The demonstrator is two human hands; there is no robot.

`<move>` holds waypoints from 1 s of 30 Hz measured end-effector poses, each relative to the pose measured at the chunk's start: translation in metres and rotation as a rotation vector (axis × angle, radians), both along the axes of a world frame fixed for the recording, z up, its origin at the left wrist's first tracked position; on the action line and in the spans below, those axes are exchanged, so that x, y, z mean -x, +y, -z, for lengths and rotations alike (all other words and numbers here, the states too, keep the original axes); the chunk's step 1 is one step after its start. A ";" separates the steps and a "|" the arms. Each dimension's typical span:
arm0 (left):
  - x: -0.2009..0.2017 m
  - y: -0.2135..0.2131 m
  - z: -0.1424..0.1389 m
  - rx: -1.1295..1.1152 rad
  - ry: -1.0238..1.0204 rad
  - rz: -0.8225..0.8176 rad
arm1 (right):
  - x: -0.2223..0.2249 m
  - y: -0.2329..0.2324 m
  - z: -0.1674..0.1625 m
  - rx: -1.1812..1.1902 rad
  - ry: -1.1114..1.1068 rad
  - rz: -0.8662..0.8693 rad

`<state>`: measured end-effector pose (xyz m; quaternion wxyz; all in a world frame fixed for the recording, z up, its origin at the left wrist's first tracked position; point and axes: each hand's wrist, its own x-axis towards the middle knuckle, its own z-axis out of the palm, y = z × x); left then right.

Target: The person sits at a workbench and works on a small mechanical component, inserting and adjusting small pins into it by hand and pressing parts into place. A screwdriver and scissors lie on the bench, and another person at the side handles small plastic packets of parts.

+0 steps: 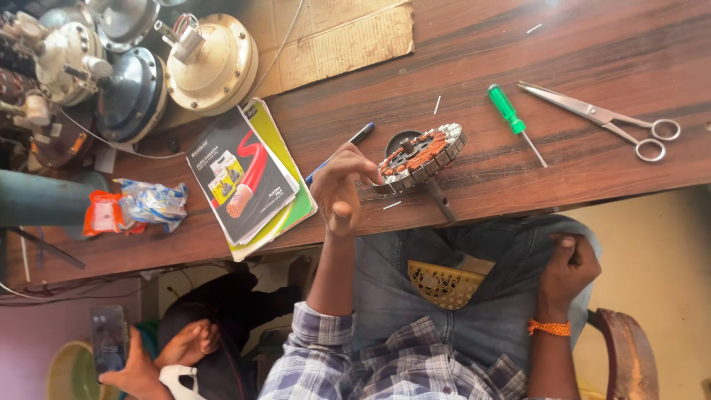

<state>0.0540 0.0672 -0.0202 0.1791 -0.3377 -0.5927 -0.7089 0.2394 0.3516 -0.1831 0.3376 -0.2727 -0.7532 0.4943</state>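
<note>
A round motor stator (pixel 422 157) with copper windings and a metal rim lies near the table's front edge, a short shaft sticking out toward me. My left hand (pixel 339 191) is raised beside it. Its bent fingertips touch the stator's left rim, while the thumb stays apart and clasps nothing. My right hand (pixel 569 268), with an orange thread band at the wrist, rests curled in a loose fist on my jeans-clad right knee. It holds nothing. A yellow perforated plastic piece (pixel 443 285) lies in my lap.
On the wooden table (pixel 518 44) lie a green-handled screwdriver (pixel 508 111), steel scissors (pixel 607 118), a blue pen (pixel 342 152), stacked booklets (pixel 248 178), cardboard (pixel 333 37), a plastic packet (pixel 137 207) and fan motor housings (pixel 207 63). Another person (pixel 185 348) at the lower left holds a phone.
</note>
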 end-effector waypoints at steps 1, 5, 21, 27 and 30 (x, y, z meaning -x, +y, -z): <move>0.000 -0.002 -0.001 0.045 0.029 0.006 | 0.001 0.000 -0.002 0.025 0.034 -0.015; 0.000 -0.002 -0.013 0.073 0.025 0.003 | 0.003 0.003 -0.007 0.081 0.049 -0.005; -0.043 0.017 -0.103 0.171 0.267 -0.218 | 0.026 0.016 -0.014 -0.166 -0.175 -0.113; -0.116 -0.012 -0.181 0.154 0.421 0.049 | 0.021 -0.002 -0.075 -0.043 0.115 -0.085; -0.138 -0.047 -0.172 0.371 -0.174 0.537 | 0.011 0.000 -0.146 0.019 0.345 -0.125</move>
